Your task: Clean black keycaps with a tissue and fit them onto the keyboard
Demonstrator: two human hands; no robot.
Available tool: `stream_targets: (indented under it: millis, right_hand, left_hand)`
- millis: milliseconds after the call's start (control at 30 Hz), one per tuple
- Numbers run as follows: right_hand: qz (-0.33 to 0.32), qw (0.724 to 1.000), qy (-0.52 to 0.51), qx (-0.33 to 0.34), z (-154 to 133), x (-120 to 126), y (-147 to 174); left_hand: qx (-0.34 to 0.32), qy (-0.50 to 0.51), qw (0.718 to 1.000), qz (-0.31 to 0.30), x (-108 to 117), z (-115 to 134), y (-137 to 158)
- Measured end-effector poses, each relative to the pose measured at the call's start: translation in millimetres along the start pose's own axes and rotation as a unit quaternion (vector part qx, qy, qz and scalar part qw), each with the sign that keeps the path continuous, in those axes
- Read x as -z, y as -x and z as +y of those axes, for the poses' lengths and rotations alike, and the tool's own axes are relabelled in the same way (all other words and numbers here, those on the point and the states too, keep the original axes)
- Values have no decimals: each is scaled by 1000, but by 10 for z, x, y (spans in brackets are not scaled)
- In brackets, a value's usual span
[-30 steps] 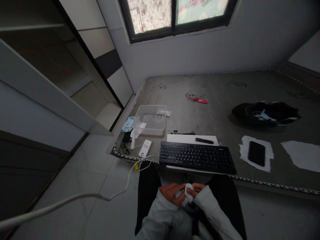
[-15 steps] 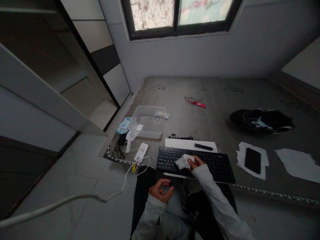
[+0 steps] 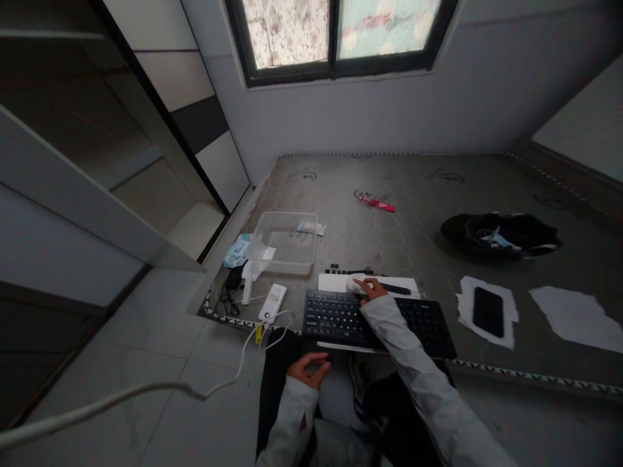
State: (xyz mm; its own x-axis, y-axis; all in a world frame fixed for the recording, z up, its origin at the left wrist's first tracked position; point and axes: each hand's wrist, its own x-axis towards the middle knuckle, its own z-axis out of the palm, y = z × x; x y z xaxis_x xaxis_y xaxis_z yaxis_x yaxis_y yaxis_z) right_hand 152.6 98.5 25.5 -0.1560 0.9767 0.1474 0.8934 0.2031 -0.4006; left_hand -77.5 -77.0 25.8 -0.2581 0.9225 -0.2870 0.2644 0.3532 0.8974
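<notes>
The person's hands are apart. R hand point(image 3: 376, 290) is out over the far edge of the kbd, fingers touching a crumpled white tissue point(image 3: 356, 283); can't tell if they're clamped on it or just resting. L hand point(image 3: 307, 371) is held low, nr the lap, just off the near edge of the mattress point(image 3: 413, 175), thumb & forefinger curled w/ tips v. close; can't tell if anything small sits btwn them.

The black keyboard point(image 3: 335, 318) lies along the mattress's near edge, R forearm crossing above it. Just beyond it a flat white sheet point(image 3: 331, 281) shows, w/ the tissue on or just above it & a long black bar point(image 3: 396, 289) lying to the R. Past the sheet, a few small black keycaps point(image 3: 335, 266) sit on the mattress.

To the L: a white handheld device point(image 3: 273, 301) w/ a white cable point(image 3: 238, 373) nearby, a clear plastic box point(image 3: 282, 263), & a blue-and-white packet point(image 3: 238, 250) beside it. To the R: a black phone point(image 3: 488, 312) on a torn white paper point(image 3: 464, 295), another white sheet further R, and a black cap point(image 3: 455, 227) behind, w/ sth pale blue inside. A red strip point(image 3: 382, 205) lies farther back, well apart from the hands.
</notes>
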Motion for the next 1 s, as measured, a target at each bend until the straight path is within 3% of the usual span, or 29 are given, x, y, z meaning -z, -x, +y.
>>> stream_targets:
  millis: [100,167,267,367,500,633,833,1000]
  right_hand:
    - [48,993,-105,9,-199,48,367]
    - [21,983,-182,6,-351,13,586]
    - [-18,972,-231,-50,-489,-141,812]
    - [-8,976,-208,-69,-466,-325,941]
    - [15,995,-94,25,-365,-497,1107]
    - [65,995,6,81,-397,-654,1293]
    - [127,991,27,40,-546,-860,1425]
    - [95,995,28,34,-499,-844,1413]
  left_hand:
    - [0,7,1000,-14,-17,58,-98]
    - [-12,26,999,-18,-62,122,-199]
    - [-14,28,999,-25,-147,236,-383]
    - [-12,-10,999,-33,-205,340,-559]
    - [-26,-57,997,-49,-260,425,-717]
    - [-32,-95,994,-53,-344,462,-778]
    - [-35,-122,991,-41,-412,418,-808]
    - [-28,-124,991,-43,-410,372,-850]
